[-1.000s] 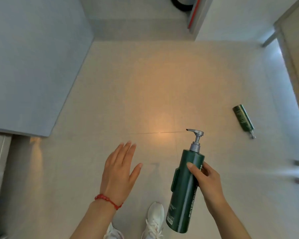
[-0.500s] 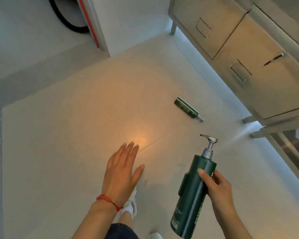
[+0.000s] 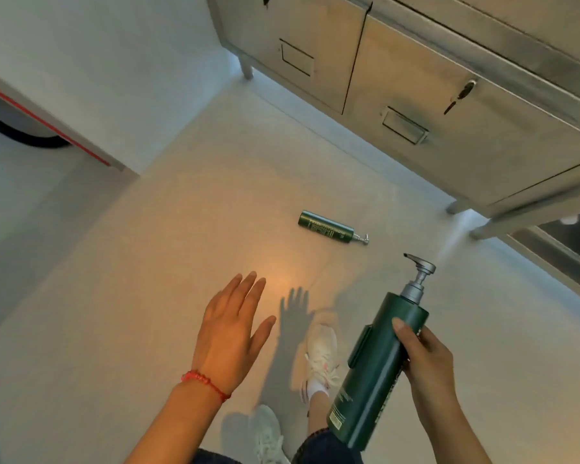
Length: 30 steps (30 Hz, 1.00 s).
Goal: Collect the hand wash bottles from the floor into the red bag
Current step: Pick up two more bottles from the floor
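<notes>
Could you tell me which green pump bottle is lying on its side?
The smaller bottle on the floor; the larger bottle is in the right hand.

The bottle on the floor (image 3: pixel 327 227) lies on its side, its pump end pointing right toward the metal cabinet (image 3: pixel 416 95), which stands behind and to the right of it. Nearer the camera than that bottle, the left hand (image 3: pixel 231 333) hovers flat and empty over the floor (image 3: pixel 114 296). Right of the left hand, the right hand (image 3: pixel 426 356) grips a second bottle (image 3: pixel 375 370), tilted with its pump uppermost. A shoe (image 3: pixel 320 358) stands between the two hands, apparently on the floor.
</notes>
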Each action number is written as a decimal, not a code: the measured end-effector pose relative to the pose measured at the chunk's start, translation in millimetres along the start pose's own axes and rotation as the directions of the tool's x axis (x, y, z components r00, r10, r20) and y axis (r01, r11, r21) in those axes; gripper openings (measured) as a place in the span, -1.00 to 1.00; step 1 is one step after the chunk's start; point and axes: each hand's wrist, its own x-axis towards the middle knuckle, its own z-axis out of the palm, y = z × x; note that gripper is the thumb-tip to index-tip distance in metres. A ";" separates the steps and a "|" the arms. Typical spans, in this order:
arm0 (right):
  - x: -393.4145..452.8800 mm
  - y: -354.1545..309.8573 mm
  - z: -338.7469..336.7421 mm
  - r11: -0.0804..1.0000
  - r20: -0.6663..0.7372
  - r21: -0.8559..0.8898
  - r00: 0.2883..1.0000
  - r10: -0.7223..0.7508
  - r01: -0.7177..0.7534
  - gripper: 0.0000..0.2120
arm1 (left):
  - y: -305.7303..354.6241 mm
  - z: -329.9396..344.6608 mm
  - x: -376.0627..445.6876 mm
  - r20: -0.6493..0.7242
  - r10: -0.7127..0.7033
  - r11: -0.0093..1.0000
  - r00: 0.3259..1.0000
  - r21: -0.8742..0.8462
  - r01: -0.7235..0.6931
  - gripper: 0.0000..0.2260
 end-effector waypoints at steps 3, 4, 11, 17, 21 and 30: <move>36.7 -22.4 -2.9 1.000 -0.003 -0.010 1.000 -0.002 0.002 -0.89 | 16.9 8.0 56.2 0.020 0.063 0.998 0.998 -0.011 -0.063 -0.54; 47.6 -27.7 -4.6 1.000 -0.007 -0.013 1.000 -0.001 0.001 -0.91 | 22.4 11.9 74.6 0.038 0.093 0.996 0.995 -0.005 -0.093 -0.52; 124.0 -36.5 -6.6 0.999 -0.082 0.031 0.996 0.040 -0.038 -0.92 | 41.1 44.6 180.1 0.184 0.238 0.968 0.954 0.038 -0.249 -0.50; 181.6 -13.5 5.9 0.991 -0.192 0.114 0.978 0.083 -0.062 -0.91 | 31.4 104.4 266.0 0.339 0.364 0.913 0.867 0.052 -0.404 -0.52; 215.3 8.8 19.2 0.980 -0.261 0.181 0.957 0.124 -0.077 -0.90 | 19.0 145.6 318.1 0.467 0.422 0.869 0.777 0.037 -0.494 -0.47; 292.0 86.9 44.0 0.951 -0.329 0.282 0.918 0.219 -0.126 -0.93 | -4.0 256.6 399.2 0.568 0.406 0.858 0.716 0.032 -0.512 -0.52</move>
